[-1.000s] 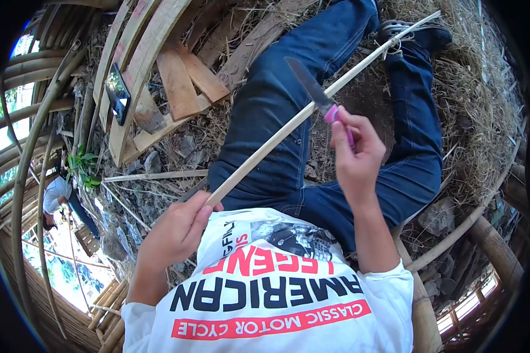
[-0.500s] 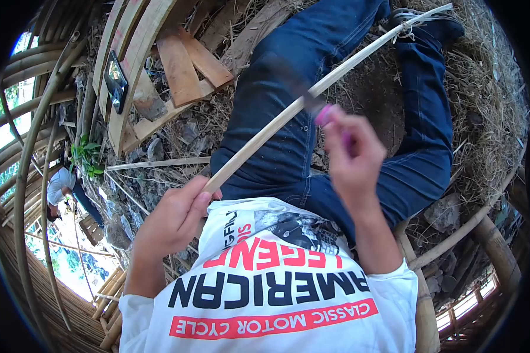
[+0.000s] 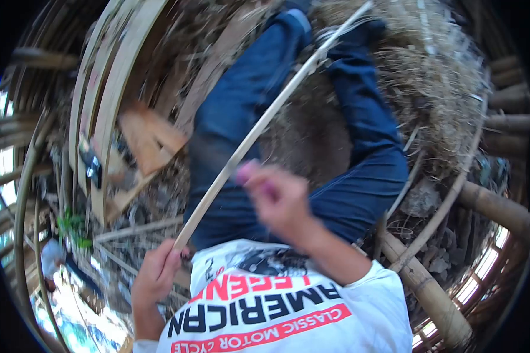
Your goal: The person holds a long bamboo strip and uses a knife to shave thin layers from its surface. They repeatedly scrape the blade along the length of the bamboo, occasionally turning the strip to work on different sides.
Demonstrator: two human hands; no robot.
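Note:
A long, pale bamboo strip (image 3: 265, 117) slants across my legs, its far end near my shoe with thin curled shavings hanging from it. My left hand (image 3: 156, 272) is closed around the near end, just in front of my shirt. In my right hand (image 3: 281, 203) is a knife (image 3: 248, 171) with a pink handle, the fingers wrapped round it. Its blade is smeared by motion and lies against or very close to the strip, partway along; contact cannot be made out.
Curved wooden planks (image 3: 118, 88) and short board pieces (image 3: 150, 138) lie at left, with a phone (image 3: 91, 162) on them. Dry straw (image 3: 424, 88) spreads at right beside bamboo poles (image 3: 430, 294). Another person (image 3: 53, 259) is at far left, beyond a green plant (image 3: 73, 229).
The head view has turned, shifting the scene left and downward. My right hand and the knife have come along the strip toward my left hand, which keeps its hold on the near end.

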